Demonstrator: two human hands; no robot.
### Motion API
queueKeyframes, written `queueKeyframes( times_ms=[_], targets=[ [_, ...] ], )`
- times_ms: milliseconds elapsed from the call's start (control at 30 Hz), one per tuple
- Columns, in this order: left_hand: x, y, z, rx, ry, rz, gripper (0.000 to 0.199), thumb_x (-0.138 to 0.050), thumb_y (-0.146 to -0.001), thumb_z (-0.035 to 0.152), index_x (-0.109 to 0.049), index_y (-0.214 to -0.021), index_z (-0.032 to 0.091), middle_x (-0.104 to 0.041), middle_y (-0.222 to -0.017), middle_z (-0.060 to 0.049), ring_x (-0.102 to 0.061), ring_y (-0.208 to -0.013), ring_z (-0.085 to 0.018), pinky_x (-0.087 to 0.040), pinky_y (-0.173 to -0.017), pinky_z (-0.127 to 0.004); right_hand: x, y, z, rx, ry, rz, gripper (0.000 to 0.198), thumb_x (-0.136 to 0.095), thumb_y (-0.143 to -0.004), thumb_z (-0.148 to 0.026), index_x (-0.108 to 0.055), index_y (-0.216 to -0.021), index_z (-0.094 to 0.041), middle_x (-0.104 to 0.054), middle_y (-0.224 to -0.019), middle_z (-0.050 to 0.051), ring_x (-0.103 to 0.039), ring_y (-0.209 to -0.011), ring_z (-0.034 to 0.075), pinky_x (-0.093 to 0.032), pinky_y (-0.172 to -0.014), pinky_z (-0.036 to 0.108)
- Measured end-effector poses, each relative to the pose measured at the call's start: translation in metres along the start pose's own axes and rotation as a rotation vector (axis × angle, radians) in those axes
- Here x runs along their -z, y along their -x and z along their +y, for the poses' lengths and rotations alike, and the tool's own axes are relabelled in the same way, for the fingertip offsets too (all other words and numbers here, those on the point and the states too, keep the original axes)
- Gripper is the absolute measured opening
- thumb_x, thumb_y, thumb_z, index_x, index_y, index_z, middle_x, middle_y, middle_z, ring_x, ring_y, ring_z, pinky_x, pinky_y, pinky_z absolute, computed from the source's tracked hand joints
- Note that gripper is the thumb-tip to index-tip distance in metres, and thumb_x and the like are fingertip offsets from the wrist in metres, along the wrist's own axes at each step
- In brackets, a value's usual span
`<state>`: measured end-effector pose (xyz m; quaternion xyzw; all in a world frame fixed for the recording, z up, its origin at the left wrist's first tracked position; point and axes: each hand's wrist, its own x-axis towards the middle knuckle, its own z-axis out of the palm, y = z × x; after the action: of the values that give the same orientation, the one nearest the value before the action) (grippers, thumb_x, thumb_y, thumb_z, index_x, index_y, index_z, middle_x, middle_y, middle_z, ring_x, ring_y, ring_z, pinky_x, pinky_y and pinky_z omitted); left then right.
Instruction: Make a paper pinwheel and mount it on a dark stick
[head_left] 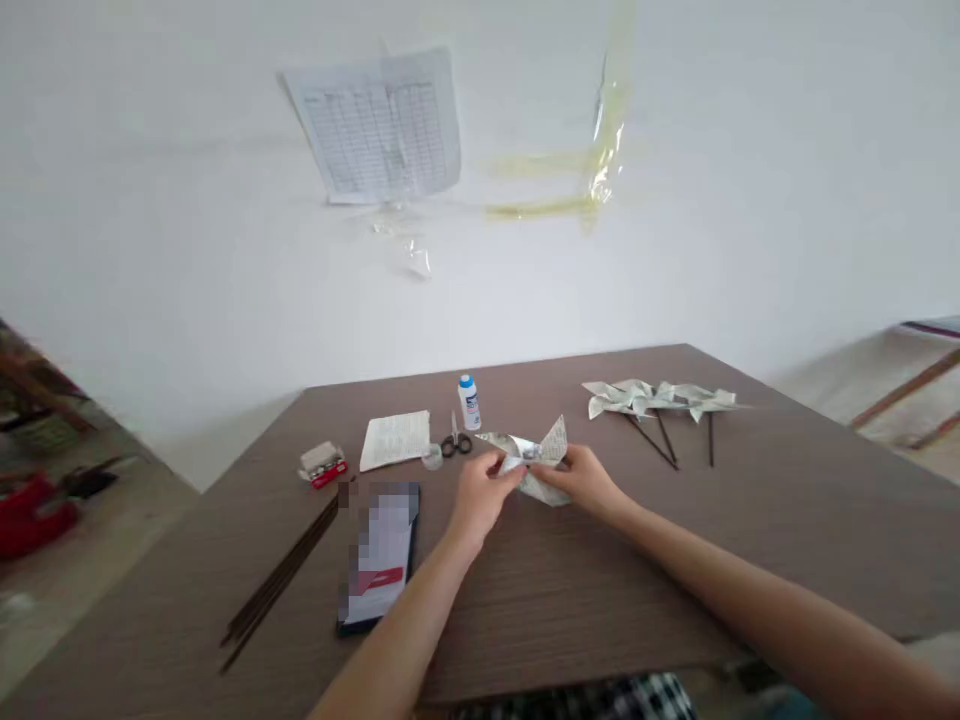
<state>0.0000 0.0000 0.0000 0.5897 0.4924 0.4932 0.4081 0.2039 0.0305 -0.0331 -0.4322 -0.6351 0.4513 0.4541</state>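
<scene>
A paper pinwheel (553, 447) folded from printed paper is held between my two hands over the middle of the table. My left hand (480, 492) grips its left side, with thumb and fingers closed on the paper. On the right side, my right hand (586, 480) pinches it, the thumb close to the centre. The pinwheel's pointed blades stand up and outward, and part of its paper shows below my thumbs. No stick is visible on it. Just behind my left hand lie scissors (456, 443) with dark handles and a roll of clear tape (432, 458).
Several finished pinwheels (637, 398) on dark sticks lie at the right back. A white glue bottle (469, 404) with a blue cap stands near printed sheets (395, 440). Leftward are a small red-and-white box (323, 464), thin brown sticks (281, 570) and a phone (382, 550). The table (637, 590) meets a wall.
</scene>
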Motion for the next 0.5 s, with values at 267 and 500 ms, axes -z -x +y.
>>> queueKeyframes(
  times_ms=[267, 500],
  targets=[
    [-0.002, -0.002, -0.006, 0.007, 0.027, 0.003, 0.021, -0.087, -0.076, 0.042, -0.076, -0.074, 0.025, -0.082, -0.078, -0.002, -0.079, -0.085, -0.028, -0.061, -0.084, -0.036, -0.001, 0.002, -0.004, -0.017, -0.055, 0.006, 0.050, -0.098, -0.074, -0.065, -0.090, -0.097, -0.021, -0.094, -0.108, 0.014, -0.088, -0.108, 0.041, -0.069, -0.105, 0.054],
    [-0.002, -0.003, -0.013, 0.021, 0.052, -0.002, 0.030, -0.090, -0.078, 0.047, -0.086, -0.094, 0.022, -0.092, -0.100, -0.009, -0.087, -0.101, -0.036, -0.066, -0.097, -0.045, -0.001, 0.003, -0.005, -0.020, -0.063, 0.013, 0.053, -0.100, -0.073, -0.067, -0.090, -0.097, -0.021, -0.094, -0.107, 0.014, -0.088, -0.106, 0.041, -0.070, -0.103, 0.054]
  ],
)
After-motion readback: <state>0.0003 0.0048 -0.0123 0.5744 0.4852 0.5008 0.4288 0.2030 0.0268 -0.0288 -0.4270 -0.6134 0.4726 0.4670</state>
